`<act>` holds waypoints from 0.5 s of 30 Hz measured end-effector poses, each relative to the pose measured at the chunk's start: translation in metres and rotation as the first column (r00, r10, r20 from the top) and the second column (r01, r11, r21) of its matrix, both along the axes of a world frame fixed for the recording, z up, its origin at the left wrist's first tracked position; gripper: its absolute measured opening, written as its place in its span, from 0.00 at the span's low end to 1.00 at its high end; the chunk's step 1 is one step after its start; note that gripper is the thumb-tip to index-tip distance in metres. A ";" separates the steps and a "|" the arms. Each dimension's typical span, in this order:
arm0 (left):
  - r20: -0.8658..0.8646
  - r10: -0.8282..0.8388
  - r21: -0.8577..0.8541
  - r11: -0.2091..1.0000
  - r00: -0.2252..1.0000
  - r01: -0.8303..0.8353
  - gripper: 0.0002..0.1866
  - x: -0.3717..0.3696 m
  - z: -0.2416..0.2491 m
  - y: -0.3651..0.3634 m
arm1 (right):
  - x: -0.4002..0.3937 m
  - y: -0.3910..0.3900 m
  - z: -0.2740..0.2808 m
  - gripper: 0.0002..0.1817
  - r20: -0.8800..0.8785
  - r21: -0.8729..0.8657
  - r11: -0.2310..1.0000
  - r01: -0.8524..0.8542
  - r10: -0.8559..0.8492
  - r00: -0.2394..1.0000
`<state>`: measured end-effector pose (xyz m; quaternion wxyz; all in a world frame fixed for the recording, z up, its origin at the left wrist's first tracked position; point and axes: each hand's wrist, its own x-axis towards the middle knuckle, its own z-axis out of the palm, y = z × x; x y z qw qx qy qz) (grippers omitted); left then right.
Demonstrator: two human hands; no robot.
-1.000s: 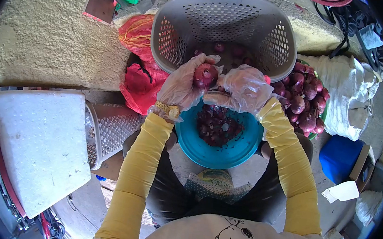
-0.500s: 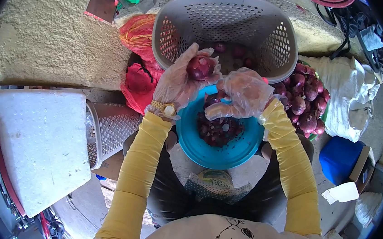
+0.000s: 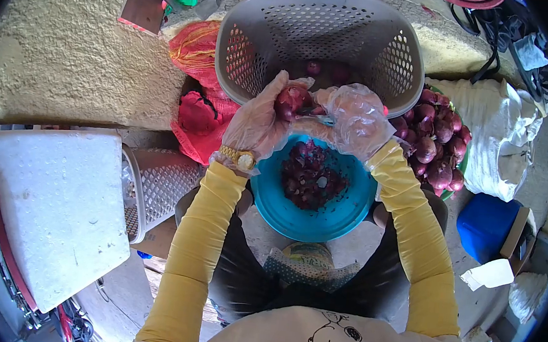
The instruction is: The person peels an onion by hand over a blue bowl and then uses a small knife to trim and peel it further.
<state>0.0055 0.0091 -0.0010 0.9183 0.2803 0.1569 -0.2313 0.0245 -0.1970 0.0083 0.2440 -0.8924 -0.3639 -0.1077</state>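
Note:
My left hand (image 3: 259,121), in a clear plastic glove, is closed around a red onion (image 3: 291,102). My right hand (image 3: 357,119), gloved the same way, is closed on what looks like a small knife (image 3: 322,118), mostly hidden by the fingers. The knife's near end meets the right side of the onion. Both hands are above the far rim of a blue basin (image 3: 308,229), which holds dark red onion skins and trimmings (image 3: 312,177). Just beyond the hands stands a grey perforated basket (image 3: 322,35) with a few onions (image 3: 313,67) at its bottom.
Many red onions (image 3: 439,143) are heaped at the right, beside a white sack (image 3: 488,144). Red mesh bags (image 3: 197,115) lie left of the basket. A white foam board (image 3: 58,211) and another perforated basket (image 3: 165,184) are at the left; a blue container (image 3: 485,228) stands at the right.
My right hand has moved up and turned, bringing the knife against the onion. My left hand has shifted slightly, tilting the onion toward it. More of the trimmings in the basin now show.

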 end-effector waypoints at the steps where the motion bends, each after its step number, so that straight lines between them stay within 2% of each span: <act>1: 0.000 -0.001 0.000 1.000 1.000 0.001 0.26 0.000 0.003 -0.001 | 0.000 0.000 -0.001 0.30 0.015 0.016 1.000 -0.005 0.005 1.000; 4: 0.001 0.006 -0.040 0.999 1.000 -0.006 0.24 0.001 0.006 -0.005 | 0.001 -0.001 0.000 0.28 -0.035 -0.005 0.999 -0.044 0.044 0.998; 6: 0.038 0.067 0.083 0.994 0.997 -0.070 0.24 0.000 0.005 -0.006 | -0.002 0.000 0.006 0.28 -0.084 -0.061 0.996 -0.068 0.063 0.994; 8: 0.057 0.083 0.083 0.993 0.995 -0.087 0.25 -0.001 -0.002 -0.001 | -0.005 0.002 0.008 0.29 -0.133 -0.117 0.989 -0.096 0.080 0.988; 10: 0.077 0.101 0.084 0.991 0.992 -0.107 0.25 0.001 -0.004 0.003 | -0.006 0.005 0.008 0.30 -0.303 -0.142 0.947 -0.287 0.234 0.924; 13: 0.037 0.143 0.094 0.985 0.989 -0.146 0.27 0.002 0.003 0.008 | -0.010 0.009 0.005 0.32 -0.387 -0.177 0.927 -0.331 0.243 0.890; 14: 0.037 0.131 0.109 0.985 0.991 -0.134 0.27 0.002 0.007 0.008 | -0.011 0.007 0.004 0.32 -0.388 -0.178 0.927 -0.331 0.244 0.889; 15: 0.039 0.118 0.124 0.985 0.992 -0.122 0.28 0.002 0.010 0.008 | -0.011 0.003 0.002 0.33 -0.376 -0.081 0.947 -0.310 0.259 0.890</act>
